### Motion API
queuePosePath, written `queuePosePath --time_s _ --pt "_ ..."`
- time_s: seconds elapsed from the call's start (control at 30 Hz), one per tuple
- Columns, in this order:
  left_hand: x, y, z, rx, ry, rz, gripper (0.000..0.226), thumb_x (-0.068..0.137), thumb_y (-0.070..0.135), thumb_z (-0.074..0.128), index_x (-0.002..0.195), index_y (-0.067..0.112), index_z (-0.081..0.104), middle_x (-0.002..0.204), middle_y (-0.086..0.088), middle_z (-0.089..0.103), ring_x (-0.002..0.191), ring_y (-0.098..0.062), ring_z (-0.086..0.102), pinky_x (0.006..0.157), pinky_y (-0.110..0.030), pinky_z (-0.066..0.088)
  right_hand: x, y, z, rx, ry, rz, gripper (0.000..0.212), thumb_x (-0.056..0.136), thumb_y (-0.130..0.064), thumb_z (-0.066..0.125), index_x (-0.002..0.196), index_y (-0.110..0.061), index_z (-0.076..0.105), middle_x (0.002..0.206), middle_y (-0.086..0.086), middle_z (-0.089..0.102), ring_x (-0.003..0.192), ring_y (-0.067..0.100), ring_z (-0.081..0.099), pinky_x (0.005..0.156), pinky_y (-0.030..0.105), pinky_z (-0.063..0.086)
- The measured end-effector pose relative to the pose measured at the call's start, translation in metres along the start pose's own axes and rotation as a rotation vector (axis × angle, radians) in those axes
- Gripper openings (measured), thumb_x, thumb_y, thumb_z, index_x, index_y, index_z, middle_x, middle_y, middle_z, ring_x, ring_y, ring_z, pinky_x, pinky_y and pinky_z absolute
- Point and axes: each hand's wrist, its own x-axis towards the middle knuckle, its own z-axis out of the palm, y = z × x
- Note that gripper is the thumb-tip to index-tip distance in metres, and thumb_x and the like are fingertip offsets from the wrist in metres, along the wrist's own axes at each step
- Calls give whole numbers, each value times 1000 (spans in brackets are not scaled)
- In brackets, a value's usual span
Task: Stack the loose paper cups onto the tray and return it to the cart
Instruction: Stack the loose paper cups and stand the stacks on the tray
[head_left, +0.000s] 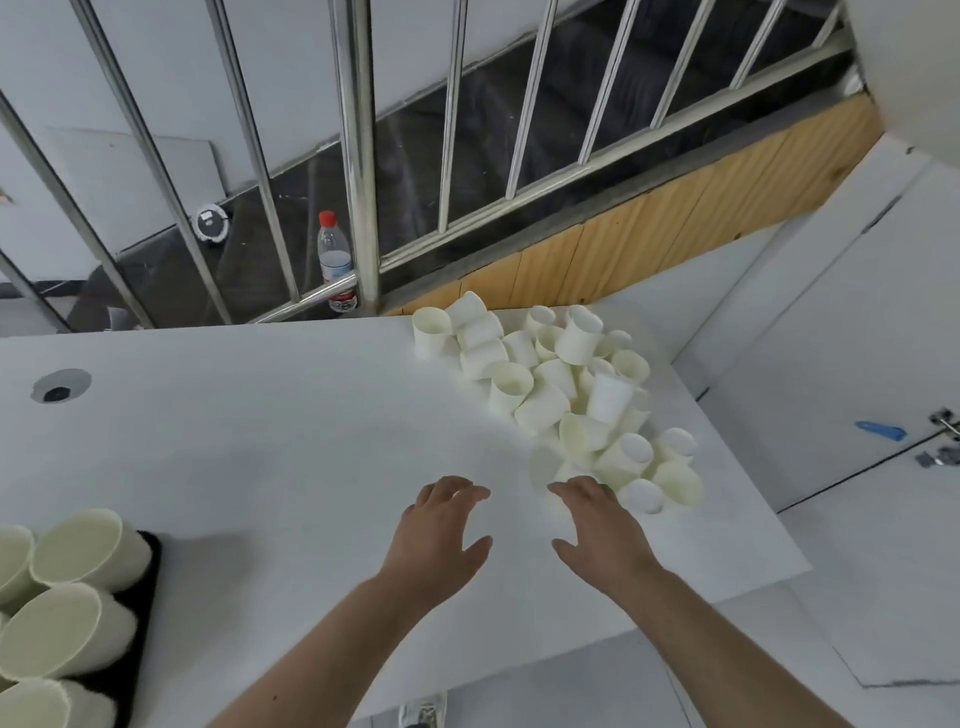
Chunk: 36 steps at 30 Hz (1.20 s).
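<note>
White paper cups (566, 395) lie heaped far right on the table (260, 441). Both hands empty, fingers spread: left hand (441, 535) over bare tabletop, right hand (597, 530) w/ fingertips at pile's near edge. Black tray (136, 639) w/ cup stacks near left.
</note>
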Motion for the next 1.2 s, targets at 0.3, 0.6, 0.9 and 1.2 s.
queuePosePath --time_s 0.3,0.6,0.9,1.2 --pt "49 -8 10 9 -56 -18 52 88 39 57 138 32 41 139 13 39 125 -10 39 101 -27 40 63 38 7 -91 -104 114 70 91 -25 60 149 -24 21 146 1 25 132 20 33 85 29 49" --pt "54 -5 28 -2 -70 -90 52 89 40 55 138 35 40 139 15 37 128 -8 36 103 -26 37 91 53 26 -120 -160 48 66 89 -18 57 147 -21 25 139 1 36 126 20 40 92 29 47" --pt "71 -3 27 -181 -12 -184 57 85 47 63 136 30 44 135 17 44 122 -3 46 98 -19 41 98 43 20 375 -90 -56 94 79 -37 73 152 -31 14 147 -10 38 134 12 39 105 29 40" --pt "95 9 19 -339 3 -275 71 75 45 72 138 26 43 133 12 48 116 -5 50 95 -20 42 100 10 10 566 -66 -208 91 78 -41 72 150 -40 15 141 -18 42 124 2 43 104 25 42"
